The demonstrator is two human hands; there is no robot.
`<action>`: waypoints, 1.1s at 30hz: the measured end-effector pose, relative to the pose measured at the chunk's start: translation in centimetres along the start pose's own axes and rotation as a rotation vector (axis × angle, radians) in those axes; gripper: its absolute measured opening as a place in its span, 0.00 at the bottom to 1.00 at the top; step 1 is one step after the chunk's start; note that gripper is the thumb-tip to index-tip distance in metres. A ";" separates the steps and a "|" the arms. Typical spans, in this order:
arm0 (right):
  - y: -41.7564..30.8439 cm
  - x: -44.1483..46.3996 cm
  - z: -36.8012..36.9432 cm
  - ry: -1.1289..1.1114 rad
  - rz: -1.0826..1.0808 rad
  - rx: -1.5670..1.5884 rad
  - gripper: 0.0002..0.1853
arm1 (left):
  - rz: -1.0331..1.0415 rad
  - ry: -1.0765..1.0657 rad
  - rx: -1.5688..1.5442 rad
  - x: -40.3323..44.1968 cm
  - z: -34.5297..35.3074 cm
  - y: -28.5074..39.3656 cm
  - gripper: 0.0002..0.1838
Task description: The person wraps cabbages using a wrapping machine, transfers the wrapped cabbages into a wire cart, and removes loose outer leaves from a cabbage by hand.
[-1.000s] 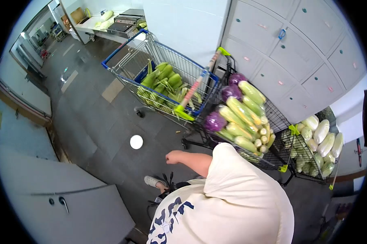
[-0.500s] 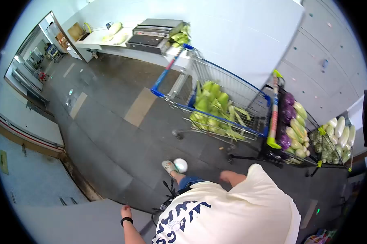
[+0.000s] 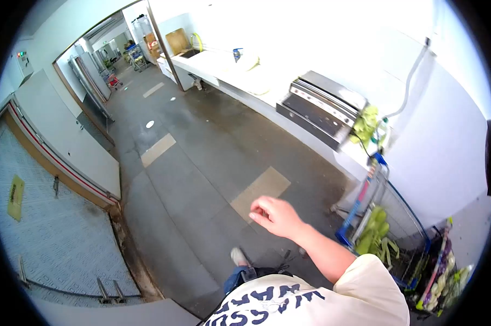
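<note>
My right hand (image 3: 277, 217) swings out in front of my body over the dark floor, above a beige floor tile (image 3: 260, 194). Its fingers are loosely curled, with a gap between thumb and fingertips, and nothing shows in it. My left hand is out of view. To the right stands a shopping cart with a blue handle (image 3: 356, 205), holding green leafy vegetables (image 3: 373, 229). The hand is well apart from it.
Along the wall runs a white counter (image 3: 223, 76) carrying a wrapping machine (image 3: 322, 108). Another cart with vegetables (image 3: 438, 277) stands at lower right. On the left are a white door (image 3: 66, 130) and a textured metal panel (image 3: 55, 233). A doorway opens at the far end.
My view has turned left, so carts and counter sit further right. My right hand has risen forward into plain sight. My left hand, low at the left before, has left the view.
</note>
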State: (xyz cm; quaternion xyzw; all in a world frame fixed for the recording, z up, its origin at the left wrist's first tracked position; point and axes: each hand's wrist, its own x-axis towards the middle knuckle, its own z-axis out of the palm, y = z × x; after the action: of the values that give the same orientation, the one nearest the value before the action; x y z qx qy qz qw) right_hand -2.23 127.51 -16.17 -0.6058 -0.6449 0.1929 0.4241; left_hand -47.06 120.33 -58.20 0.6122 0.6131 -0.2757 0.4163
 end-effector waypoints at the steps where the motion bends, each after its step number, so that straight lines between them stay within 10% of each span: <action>1: -3.2 4.1 -2.5 0.083 -0.223 -0.020 0.11 | 0.001 -0.001 -0.001 2.1 -2.2 1.1 0.18; 5: -9.4 14.8 -6.2 0.392 -0.918 -0.106 0.13 | -0.006 0.033 0.091 11.1 -14.5 2.3 0.18; 9: -10.8 23.9 -12.3 -0.086 -0.887 -0.029 0.14 | 0.005 0.164 0.230 21.5 -31.3 4.6 0.19; 13: -9.2 33.5 -6.1 0.992 -0.620 -0.185 0.14 | 0.160 0.360 0.084 31.5 -52.1 16.1 0.20; 17: -1.0 41.1 -9.2 0.656 -0.907 0.147 0.15 | 0.427 0.489 0.044 35.2 -68.3 35.6 0.20; 24: 14.8 57.6 -13.4 0.426 -0.629 -0.508 0.14 | 0.742 0.257 -0.114 44.7 -78.6 58.6 0.19; 26: 19.6 64.0 -14.1 -0.003 -0.514 -0.528 0.15 | 0.855 0.156 -0.179 50.1 -78.1 61.7 0.17; 28: 28.6 70.6 -12.1 -0.235 0.080 -0.293 0.12 | 0.760 0.048 -0.102 42.7 -82.6 69.5 0.17; 33: 59.0 69.8 -6.8 0.520 0.808 -0.122 0.36 | 0.825 -0.214 -0.332 44.8 -89.1 83.8 0.17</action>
State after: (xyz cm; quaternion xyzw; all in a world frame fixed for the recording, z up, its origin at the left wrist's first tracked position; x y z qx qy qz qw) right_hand 46.11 202.98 -35.49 -0.8596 -0.2409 0.1464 0.4261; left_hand 24.00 227.42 -37.13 0.6983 0.3074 -0.0466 0.6448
